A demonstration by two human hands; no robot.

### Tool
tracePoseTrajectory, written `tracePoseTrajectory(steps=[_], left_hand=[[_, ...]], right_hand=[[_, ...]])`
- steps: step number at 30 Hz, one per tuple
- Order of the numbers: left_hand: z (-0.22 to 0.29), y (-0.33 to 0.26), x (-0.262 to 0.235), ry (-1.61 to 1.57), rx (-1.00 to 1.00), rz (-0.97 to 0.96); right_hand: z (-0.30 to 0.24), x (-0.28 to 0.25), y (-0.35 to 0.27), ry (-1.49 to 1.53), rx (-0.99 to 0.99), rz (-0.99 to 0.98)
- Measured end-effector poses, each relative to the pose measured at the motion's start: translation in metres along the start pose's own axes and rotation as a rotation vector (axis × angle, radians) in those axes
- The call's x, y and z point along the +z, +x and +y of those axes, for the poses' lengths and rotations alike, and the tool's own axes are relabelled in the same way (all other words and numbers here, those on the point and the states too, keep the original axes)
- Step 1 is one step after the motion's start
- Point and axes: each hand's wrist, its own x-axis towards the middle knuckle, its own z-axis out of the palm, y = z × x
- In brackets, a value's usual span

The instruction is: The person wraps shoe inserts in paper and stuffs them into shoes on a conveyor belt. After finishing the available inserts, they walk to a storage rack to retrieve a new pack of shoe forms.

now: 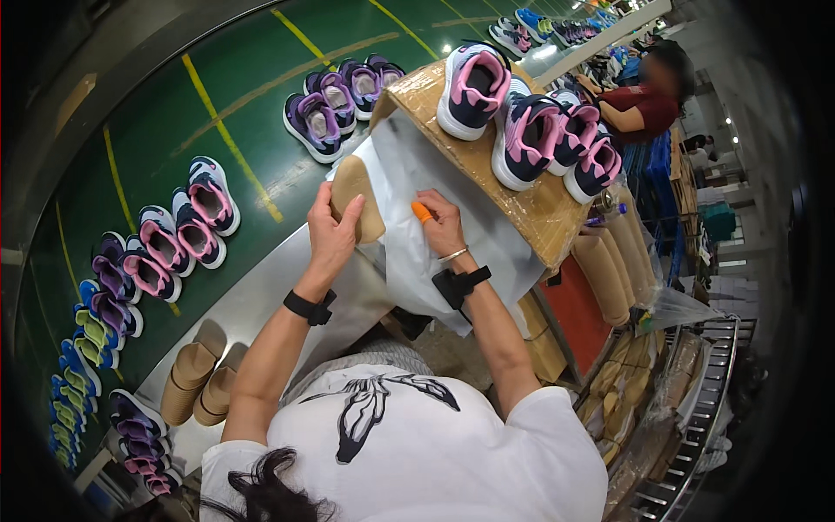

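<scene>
My left hand (335, 223) is closed on a tan, shoe-shaped insert (369, 198), its thumb on the near face. Beside it, my right hand (445, 228) has its fingers curled on a sheet of thin white paper (491, 248); an orange finger cover (422, 211) sits on one digit. The paper hangs over the front of a tape-wrapped cardboard stand (487, 165) and partly lies behind the insert. On top of that stand are several navy and pink sneakers (527, 139).
A green conveyor belt (252, 113) with yellow lines carries rows of purple sneakers (315, 126), pink sneakers (162, 239) and blue-green sneakers (96, 335). Nested tan inserts (188, 381) rest on the metal ledge at left. More stacked inserts (602, 274) stand at right, near a metal rack (709, 418). A co-worker (644, 109) is at far right.
</scene>
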Motion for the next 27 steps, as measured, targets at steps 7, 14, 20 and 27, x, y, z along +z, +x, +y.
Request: tracePoseTrajectory(steps=[7, 14, 20, 27], left_hand=[[0.006, 0.004, 0.007, 0.421, 0.376, 0.218], [0.013, -0.001, 0.016, 0.549, 0.108, -0.17], [0.005, -0.011, -0.047, 0.802, 0.163, -0.024], [0.005, -0.02, 0.009, 0.13, 0.059, 0.0]], right_hand=[[0.01, -0.017, -0.002, 0.531, 0.221, 0.025], [-0.014, 0.0, -0.006, 0.639, 0.136, -0.078], [0.057, -0.003, -0.015, 1.233, 0.461, 0.214], [-0.066, 0.006, 0.003, 1.422, 0.4, 0.141]])
